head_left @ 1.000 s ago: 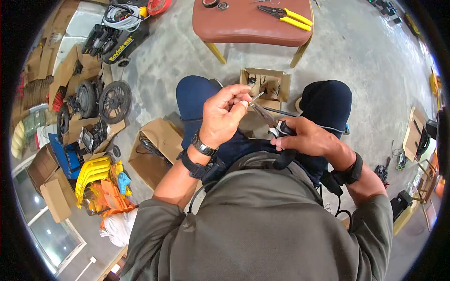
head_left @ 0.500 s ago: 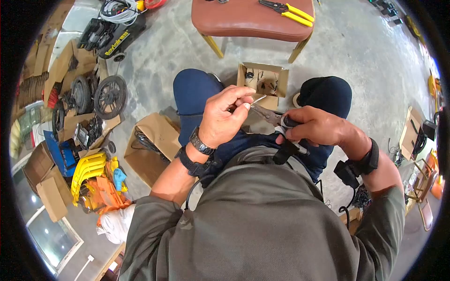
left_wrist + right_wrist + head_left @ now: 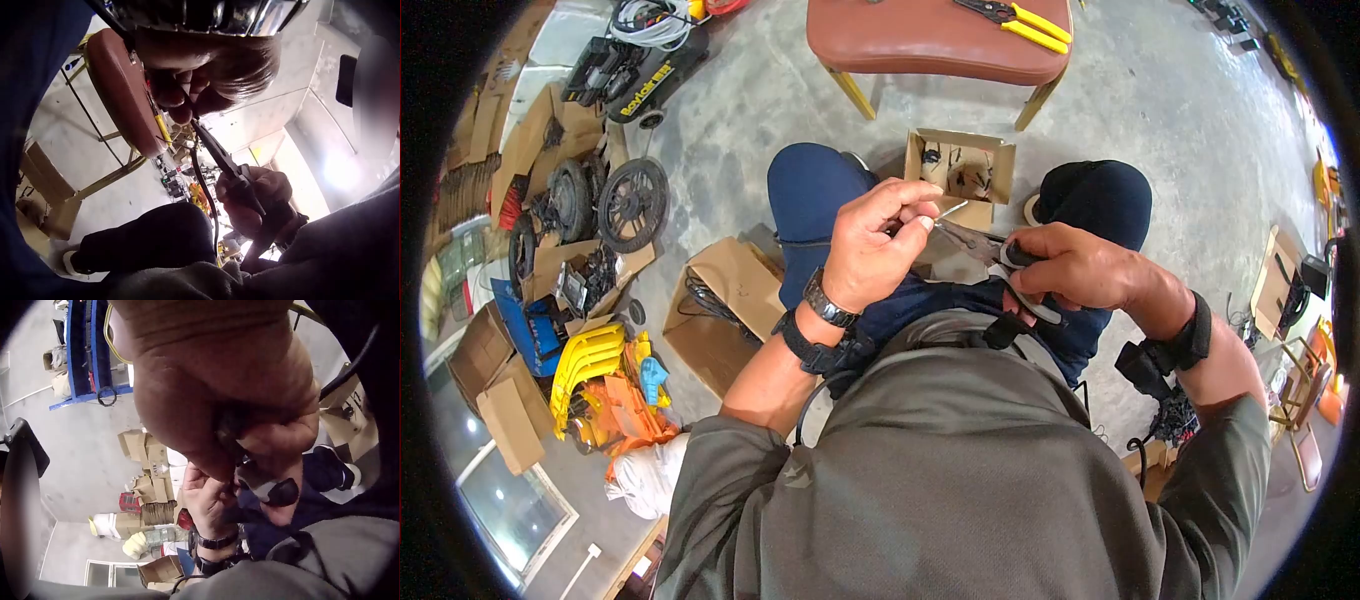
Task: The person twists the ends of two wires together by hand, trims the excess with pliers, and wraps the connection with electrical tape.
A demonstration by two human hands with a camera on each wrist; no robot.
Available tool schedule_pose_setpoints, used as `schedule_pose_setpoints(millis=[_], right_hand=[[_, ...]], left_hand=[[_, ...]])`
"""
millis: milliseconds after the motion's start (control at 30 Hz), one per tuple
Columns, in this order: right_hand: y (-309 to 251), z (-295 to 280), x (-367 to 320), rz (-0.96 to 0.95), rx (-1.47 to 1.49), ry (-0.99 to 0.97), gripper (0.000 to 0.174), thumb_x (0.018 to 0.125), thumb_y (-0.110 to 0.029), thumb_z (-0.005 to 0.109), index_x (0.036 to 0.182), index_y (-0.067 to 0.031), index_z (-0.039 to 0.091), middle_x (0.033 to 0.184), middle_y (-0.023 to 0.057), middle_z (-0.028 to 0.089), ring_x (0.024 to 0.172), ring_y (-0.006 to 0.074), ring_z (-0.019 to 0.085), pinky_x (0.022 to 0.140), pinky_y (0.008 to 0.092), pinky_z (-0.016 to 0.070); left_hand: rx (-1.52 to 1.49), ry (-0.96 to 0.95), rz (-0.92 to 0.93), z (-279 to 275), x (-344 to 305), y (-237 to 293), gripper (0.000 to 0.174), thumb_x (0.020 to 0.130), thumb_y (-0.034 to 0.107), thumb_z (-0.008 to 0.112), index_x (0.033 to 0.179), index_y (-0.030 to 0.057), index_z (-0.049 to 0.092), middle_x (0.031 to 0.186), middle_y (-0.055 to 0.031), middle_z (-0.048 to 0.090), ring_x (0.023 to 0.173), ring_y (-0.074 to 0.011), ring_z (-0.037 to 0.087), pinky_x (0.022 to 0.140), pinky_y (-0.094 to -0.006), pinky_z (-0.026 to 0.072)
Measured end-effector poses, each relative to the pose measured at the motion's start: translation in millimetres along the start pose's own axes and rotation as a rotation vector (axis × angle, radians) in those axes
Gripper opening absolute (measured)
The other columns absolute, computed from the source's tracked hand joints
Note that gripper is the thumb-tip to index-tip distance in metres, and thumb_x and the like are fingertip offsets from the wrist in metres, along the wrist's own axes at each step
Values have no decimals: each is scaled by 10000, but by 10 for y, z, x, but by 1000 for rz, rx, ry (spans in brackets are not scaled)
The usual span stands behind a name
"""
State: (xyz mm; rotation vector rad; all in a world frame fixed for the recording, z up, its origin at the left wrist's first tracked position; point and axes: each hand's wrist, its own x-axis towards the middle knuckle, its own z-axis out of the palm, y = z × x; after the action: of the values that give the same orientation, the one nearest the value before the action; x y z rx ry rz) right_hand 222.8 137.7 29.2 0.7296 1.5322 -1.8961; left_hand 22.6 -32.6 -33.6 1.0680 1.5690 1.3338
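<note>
My left hand (image 3: 880, 245) pinches a thin, light-tipped wire (image 3: 953, 209) between thumb and fingers, above the lap. In the left wrist view a dark cable (image 3: 205, 194) hangs down close by the pinch. My right hand (image 3: 1080, 265) holds long-nosed pliers (image 3: 972, 243) by their dark and grey handles, which stand spread apart. The pliers' tips point left and reach right up to the left fingertips, as the left wrist view also shows. In the right wrist view the right hand (image 3: 219, 394) covers most of the pliers, leaving a grey and black handle end (image 3: 272, 487) visible.
Ahead stands a brown padded stool (image 3: 930, 40) bearing yellow-handled pliers (image 3: 1035, 28). A small open carton (image 3: 1003, 170) with parts sits on the floor between the knees. To the left are a larger carton (image 3: 745, 290), wheels (image 3: 632, 205) and yellow plastic parts (image 3: 585, 365).
The right forearm has swung outward to the right, and the pliers' handles have spread wider. The left hand keeps its pinch on the wire. The head view has shifted slightly.
</note>
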Motion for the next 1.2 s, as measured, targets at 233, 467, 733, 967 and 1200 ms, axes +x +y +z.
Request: schedule_pose_setpoints(millis=[233, 467, 733, 967, 1200], right_hand=[[45, 23, 14, -32, 89, -84, 174, 943, -111, 560, 1027, 33, 607, 824, 71, 680, 709, 148, 658, 646, 299, 511], [9, -35, 28, 12, -87, -50, 209, 940, -136, 556, 1056, 30, 609, 823, 72, 671, 705, 149, 653, 586, 295, 501], [104, -37, 90, -53, 47, -124, 177, 914, -117, 580, 1032, 10, 614, 779, 28, 665, 592, 94, 582, 519, 246, 435], [185, -45, 65, -89, 16, -3, 224, 936, -95, 566, 1121, 28, 596, 892, 53, 695, 661, 109, 617, 572, 253, 488], [415, -77, -133, -104, 150, 51, 304, 928, -61, 547, 1216, 32, 569, 991, 114, 717, 713, 136, 666, 598, 250, 509]], left_hand=[[6, -76, 13, -27, -1, 13, 277, 898, -80, 620, 1161, -10, 673, 1006, -44, 681, 913, -90, 645, 793, -237, 531], [-61, -48, -64, -32, 9, -19, 277, 882, -84, 631, 1144, -11, 686, 995, -39, 680, 876, -87, 634, 777, -236, 524], [-21, -138, -64, -77, -13, -29, 294, 888, -71, 631, 1171, -2, 677, 1025, -45, 697, 911, -94, 646, 807, -240, 532], [-127, -95, -187, -61, 73, -41, 348, 878, -66, 655, 1221, -9, 640, 1042, -88, 712, 925, -113, 663, 825, -257, 543], [-131, -89, -200, -56, 145, -151, 345, 873, -60, 675, 1213, -6, 644, 1010, -80, 716, 922, -121, 674, 813, -260, 544]])
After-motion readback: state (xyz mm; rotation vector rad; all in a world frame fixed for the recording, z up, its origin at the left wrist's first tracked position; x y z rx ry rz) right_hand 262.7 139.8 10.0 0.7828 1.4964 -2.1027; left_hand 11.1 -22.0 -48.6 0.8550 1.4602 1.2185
